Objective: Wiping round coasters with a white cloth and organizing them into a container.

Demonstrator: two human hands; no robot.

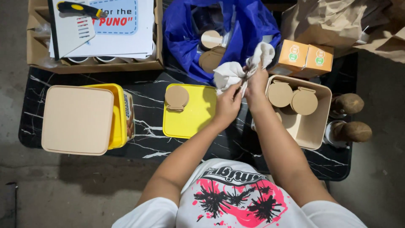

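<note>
Both hands meet over the black marble-patterned table [139, 90]. My left hand [228, 102] and my right hand [256, 80] together grip a crumpled white cloth [230, 72], which bunches out to the left and upward above the fingers. Whether something small is wrapped inside the cloth is hidden. Just left of the hands lies a yellow square lid [190, 115] with a round tan cap [176, 97] on it. To the right stands a beige square container [310, 126] holding two round tan lids [291, 98].
A yellow box [120, 112] under a beige lid [78, 119] stands at the left. A blue plastic bag [183, 40] with more round tan lids sits behind the hands. Orange cartons [304, 59], brown paper bags [333, 21], a cardboard box [38, 55] with papers and a utility knife [80, 8] line the back.
</note>
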